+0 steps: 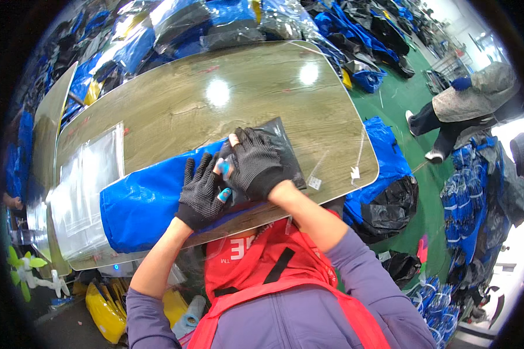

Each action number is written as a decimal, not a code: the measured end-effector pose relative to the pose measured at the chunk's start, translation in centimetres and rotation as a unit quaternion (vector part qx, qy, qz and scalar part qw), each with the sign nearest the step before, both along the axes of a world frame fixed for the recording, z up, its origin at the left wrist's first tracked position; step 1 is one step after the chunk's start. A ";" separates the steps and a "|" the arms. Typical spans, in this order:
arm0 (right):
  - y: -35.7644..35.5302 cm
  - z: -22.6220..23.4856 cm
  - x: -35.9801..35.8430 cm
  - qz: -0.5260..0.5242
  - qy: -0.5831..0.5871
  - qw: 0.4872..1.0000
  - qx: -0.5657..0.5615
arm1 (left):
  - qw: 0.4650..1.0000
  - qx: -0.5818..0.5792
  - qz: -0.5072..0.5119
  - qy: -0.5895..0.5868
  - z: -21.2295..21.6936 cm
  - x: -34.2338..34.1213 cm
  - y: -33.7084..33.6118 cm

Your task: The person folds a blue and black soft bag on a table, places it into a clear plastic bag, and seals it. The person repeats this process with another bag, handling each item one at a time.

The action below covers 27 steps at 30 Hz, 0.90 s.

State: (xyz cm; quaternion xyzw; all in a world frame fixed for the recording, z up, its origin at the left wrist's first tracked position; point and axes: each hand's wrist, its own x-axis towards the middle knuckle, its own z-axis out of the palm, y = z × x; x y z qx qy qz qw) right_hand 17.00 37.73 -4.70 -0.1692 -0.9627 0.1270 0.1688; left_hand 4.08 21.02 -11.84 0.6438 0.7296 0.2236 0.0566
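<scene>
Black dotted gloves [201, 192] with blue fingertips lie on a blue-and-black garment [151, 200], atop a brown wood-grain table [256, 93], above a red apron [256, 262] and purple sleeves [367, 279].

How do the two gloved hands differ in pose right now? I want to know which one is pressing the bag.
The left hand lies flat with fingers spread on the blue part of the folded garment; the right hand is bunched, pressing its black end. The left hand sits nearer the table's front edge, the right farther in. Both wear black dotted gloves with open fingertips.
</scene>
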 end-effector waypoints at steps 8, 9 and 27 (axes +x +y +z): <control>-5.1 -3.2 -2.9 0.023 -0.011 1.000 0.011 | 0.999 -0.031 -0.044 -0.001 4.0 -2.1 -1.2; -5.8 -2.8 -2.8 0.050 -0.071 0.996 -0.015 | 0.988 -0.100 0.033 0.115 4.3 -4.1 -3.7; -9.6 -4.2 -5.0 0.123 0.092 0.987 0.042 | 0.735 0.026 0.280 -0.617 9.6 -13.8 -20.2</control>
